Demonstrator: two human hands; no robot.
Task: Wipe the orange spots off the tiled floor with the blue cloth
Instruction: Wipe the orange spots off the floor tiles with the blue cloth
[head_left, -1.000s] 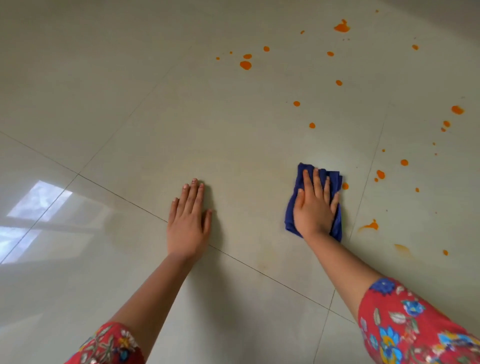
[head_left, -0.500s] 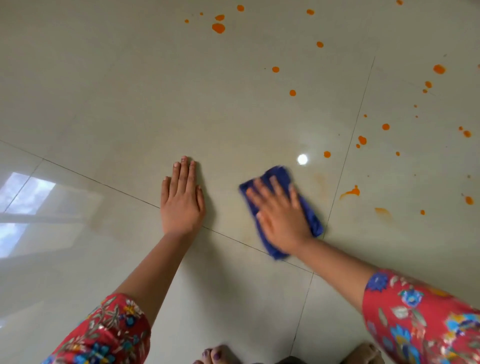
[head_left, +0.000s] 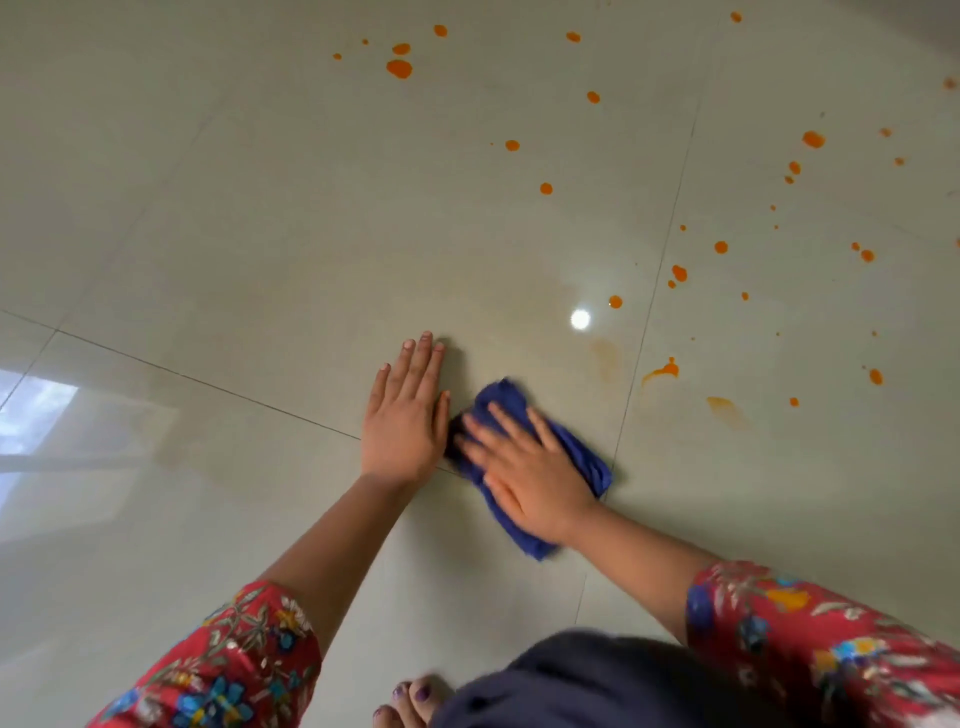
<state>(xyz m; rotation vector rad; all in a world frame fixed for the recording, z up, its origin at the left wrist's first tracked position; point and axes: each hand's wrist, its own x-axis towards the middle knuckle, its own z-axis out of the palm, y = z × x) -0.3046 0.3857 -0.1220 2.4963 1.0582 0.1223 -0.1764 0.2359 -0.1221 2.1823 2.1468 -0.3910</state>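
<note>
Blue cloth (head_left: 579, 452) is seen bunched flat on the tiled floor (head_left: 260, 208), lying across a grout line (head_left: 208, 382), its right edge just beside the crossing grout line. It is pressed down by the right hand (head_left: 524, 467): grip wide, fingers straight and spread over the cloth, nothing pinched. The hand and cloth are motion-blurred.

Left hand (head_left: 405, 421) is laid palm-down on the bare floor just left of the cloth, grip wide, fingers straight and together; whether its thumb side touches the cloth edge cannot be told.

Orange spots (head_left: 399, 68) are scattered over the far and right tiles, well apart from the cloth. One streaked orange smear (head_left: 660, 370) is seen to the upper right of the cloth, with fainter pale smears (head_left: 605, 356) near it.

A round light glare (head_left: 580, 318) and a window reflection (head_left: 31, 410) are shown on the glossy floor. Red floral sleeves (head_left: 821, 639) are worn on both arms. Toes (head_left: 410, 699) with painted nails and a dark garment (head_left: 597, 686) are seen at the bottom edge.
</note>
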